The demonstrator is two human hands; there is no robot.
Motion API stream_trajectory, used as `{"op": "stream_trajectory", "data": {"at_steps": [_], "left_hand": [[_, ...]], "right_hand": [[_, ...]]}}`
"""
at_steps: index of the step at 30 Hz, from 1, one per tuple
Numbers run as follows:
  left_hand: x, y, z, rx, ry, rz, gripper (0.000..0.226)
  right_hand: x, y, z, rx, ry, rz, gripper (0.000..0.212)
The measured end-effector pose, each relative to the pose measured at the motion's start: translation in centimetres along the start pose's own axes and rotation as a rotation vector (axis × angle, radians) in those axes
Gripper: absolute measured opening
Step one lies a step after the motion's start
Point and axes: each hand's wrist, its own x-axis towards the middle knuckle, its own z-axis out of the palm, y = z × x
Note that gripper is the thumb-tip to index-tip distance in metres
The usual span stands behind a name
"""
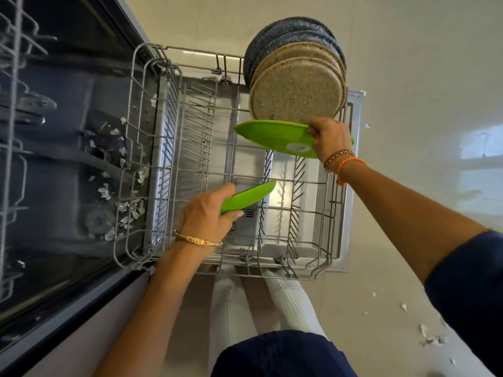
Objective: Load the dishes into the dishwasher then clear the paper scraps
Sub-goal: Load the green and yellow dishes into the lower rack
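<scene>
The lower dishwasher rack (136, 164) is pulled out over the open door. Several speckled beige plates (296, 96) and blue plates (275, 34) stand upright in its far right corner. My right hand (330, 140) grips the edge of a green plate (272, 136), held on edge just in front of the beige plates. My left hand (209, 213) holds a second green plate (247, 198) by its rim over the middle of the rack. White paper scraps (128, 205) lie inside the dishwasher tub, more paper scraps (430, 340) on the floor at right.
The dishwasher tub (62, 170) is open at left, with the upper rack (13, 77) at the far left edge. Rows of empty tines fill the rack's centre and left. My legs in white trousers (294, 300) stand at the rack's near edge on the pale floor.
</scene>
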Motion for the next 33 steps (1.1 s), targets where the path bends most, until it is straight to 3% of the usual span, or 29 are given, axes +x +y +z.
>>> {"op": "stream_trajectory", "data": {"at_steps": [6,16,20,23,27,33], "left_hand": [[1.5,0.4,0.8,-0.021,-0.025,0.018,0.021],[2.6,1.0,1.6,0.023,-0.043,0.024,0.023],[2.9,1.5,1.7,0.024,-0.053,0.025,0.024],[3.1,1.9,1.7,0.032,-0.060,0.037,0.022],[3.4,2.1,1.9,0.023,-0.039,0.039,0.022],[4.0,2.0,2.8,-0.005,-0.015,0.011,0.022]], "right_hand": [[0.9,1.2,0.9,0.026,-0.039,0.000,0.024],[2.0,1.0,0.3,0.033,0.100,-0.175,0.022],[2.5,0.9,1.8,-0.005,-0.015,-0.125,0.019],[2.3,2.0,2.7,0.053,0.021,-0.078,0.019],[2.4,3.5,2.3,0.043,0.001,-0.023,0.035],[2.2,3.3,2.4,-0.070,-0.266,-0.047,0.076]]}}
